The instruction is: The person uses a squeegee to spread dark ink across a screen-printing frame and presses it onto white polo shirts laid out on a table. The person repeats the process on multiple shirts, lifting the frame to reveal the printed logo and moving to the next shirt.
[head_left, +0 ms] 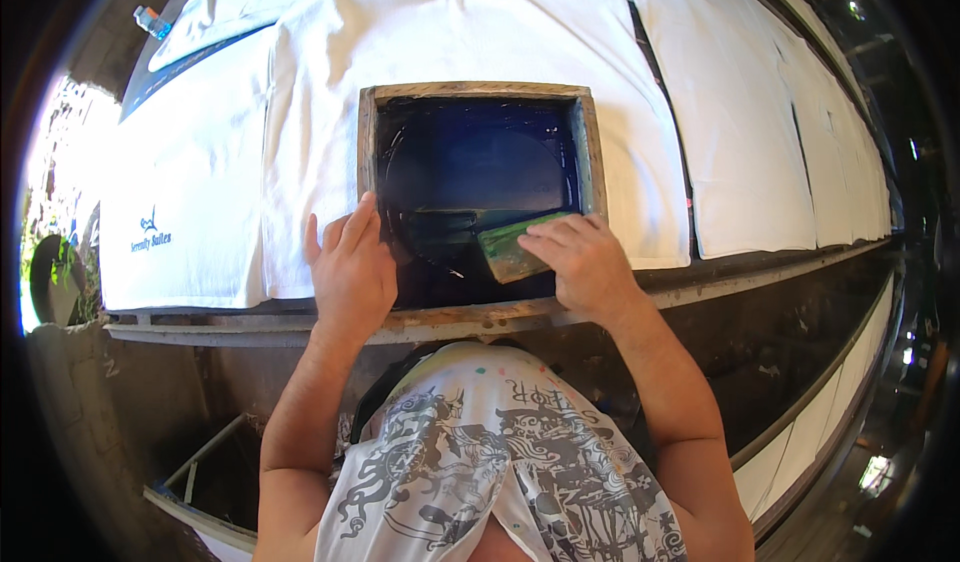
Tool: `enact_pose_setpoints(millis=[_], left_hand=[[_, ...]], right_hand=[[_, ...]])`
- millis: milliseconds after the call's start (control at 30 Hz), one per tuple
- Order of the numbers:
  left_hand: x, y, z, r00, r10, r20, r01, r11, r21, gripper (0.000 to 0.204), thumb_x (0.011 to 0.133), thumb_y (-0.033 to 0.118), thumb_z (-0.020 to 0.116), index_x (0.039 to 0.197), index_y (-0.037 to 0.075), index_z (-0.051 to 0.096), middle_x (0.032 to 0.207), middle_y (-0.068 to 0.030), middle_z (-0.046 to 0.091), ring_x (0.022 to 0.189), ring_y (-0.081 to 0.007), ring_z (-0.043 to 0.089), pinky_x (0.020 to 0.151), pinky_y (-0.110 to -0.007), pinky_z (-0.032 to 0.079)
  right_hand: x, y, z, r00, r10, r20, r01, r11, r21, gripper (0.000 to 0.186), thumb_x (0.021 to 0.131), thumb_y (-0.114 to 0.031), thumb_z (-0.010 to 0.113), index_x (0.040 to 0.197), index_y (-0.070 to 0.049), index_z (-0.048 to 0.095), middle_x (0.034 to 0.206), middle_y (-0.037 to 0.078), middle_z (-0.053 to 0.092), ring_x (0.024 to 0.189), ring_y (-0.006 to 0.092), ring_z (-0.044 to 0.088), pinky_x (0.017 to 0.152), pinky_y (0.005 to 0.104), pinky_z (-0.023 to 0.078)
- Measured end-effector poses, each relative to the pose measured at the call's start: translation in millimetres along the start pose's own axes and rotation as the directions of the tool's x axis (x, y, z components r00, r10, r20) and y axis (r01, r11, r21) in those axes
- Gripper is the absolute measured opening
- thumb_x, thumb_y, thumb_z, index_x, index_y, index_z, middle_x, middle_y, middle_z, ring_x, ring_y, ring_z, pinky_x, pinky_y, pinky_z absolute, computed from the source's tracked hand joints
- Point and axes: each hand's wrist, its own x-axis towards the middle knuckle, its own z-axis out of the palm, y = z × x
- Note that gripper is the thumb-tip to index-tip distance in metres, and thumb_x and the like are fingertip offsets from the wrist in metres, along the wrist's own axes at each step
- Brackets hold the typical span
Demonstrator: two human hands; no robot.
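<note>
Right hand [590, 270] gripping the green-stained rectangular block [512, 252], left hand [352, 272] open-fingered against the brown rectangular wooden frame [478, 91]!

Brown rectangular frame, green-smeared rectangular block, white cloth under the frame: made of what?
Brown rectangular frame: apparently bare wood, matte; grain-like streaks show.
Green-smeared rectangular block: perhaps wood, stained finish; smears cover much of it, so plastic is possible.
White cloth: likely soft textile, matte, from its creases; fibre unclear.

Block wall [65, 432] at lower left, sunlit opening [75, 152] above, green foliage [66, 267], light patches [876, 473] at dark right
</note>
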Motion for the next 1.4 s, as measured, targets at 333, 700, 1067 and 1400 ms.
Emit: enact_pose_setpoints(millis=[333, 700, 1067, 1400], left_hand=[[-12.7, -5.3, 33.7, 0.978, -0.180, -0.106, 0.120, 0.899, -0.421, 0.061, 0.090, -0.007, 0.074, 0.150, -0.005, 0.069, 0.170, -0.0258, 0.057, 0.153, -0.0452, 0.055, 0.128, -0.051, 0.048], [-18.0, -16.0, 43.1, 0.940, -0.341, 0.020, 0.268, 0.698, -0.664, 0.066, 0.088, -0.016, 0.069, 0.152, -0.002, 0.071, 0.170, -0.0257, 0.058, 0.157, -0.0342, 0.059, 0.129, -0.042, 0.049], [-9.3, 6.2, 7.3, 0.929, -0.354, -0.109, 0.196, 0.721, -0.665, 0.044, 0.084, -0.018, 0.069, 0.122, -0.001, 0.082, 0.166, -0.0275, 0.064, 0.149, -0.0329, 0.067, 0.104, -0.037, 0.063], [-83.7, -10.6, -51.9, 0.861, -0.437, -0.261, 0.080, 0.623, -0.778, 0.039, 0.090, -0.028, 0.065, 0.120, -0.005, 0.073, 0.174, -0.0360, 0.051, 0.157, -0.0441, 0.058, 0.123, -0.052, 0.059]], right_hand=[[-29.9, -41.5, 0.1, 0.994, 0.100, 0.040, -0.101, 0.995, 0.014, 0.048, 0.085, -0.008, 0.084, 0.134, -0.006, 0.081, 0.136, 0.009, 0.077, 0.126, 0.0313, 0.070, 0.104, 0.0472, 0.054], [-66.5, -18.3, 7.9, 0.819, 0.500, -0.284, -0.386, 0.844, 0.372, 0.063, 0.097, -0.029, 0.091, 0.154, -0.009, 0.072, 0.158, 0.022, 0.066, 0.151, 0.0403, 0.059, 0.128, 0.0516, 0.047], [-95.7, 13.5, 28.5, 0.793, 0.597, -0.124, -0.268, 0.524, 0.808, 0.070, 0.101, -0.018, 0.086, 0.165, -0.005, 0.061, 0.163, 0.022, 0.058, 0.155, 0.0357, 0.054, 0.132, 0.0455, 0.042], [-66.9, 18.0, 4.0, 0.980, 0.181, -0.078, -0.012, 0.452, 0.892, 0.075, 0.101, -0.040, 0.087, 0.167, -0.013, 0.063, 0.184, 0.035, 0.024, 0.175, 0.0492, 0.022, 0.139, 0.0581, 0.022]])
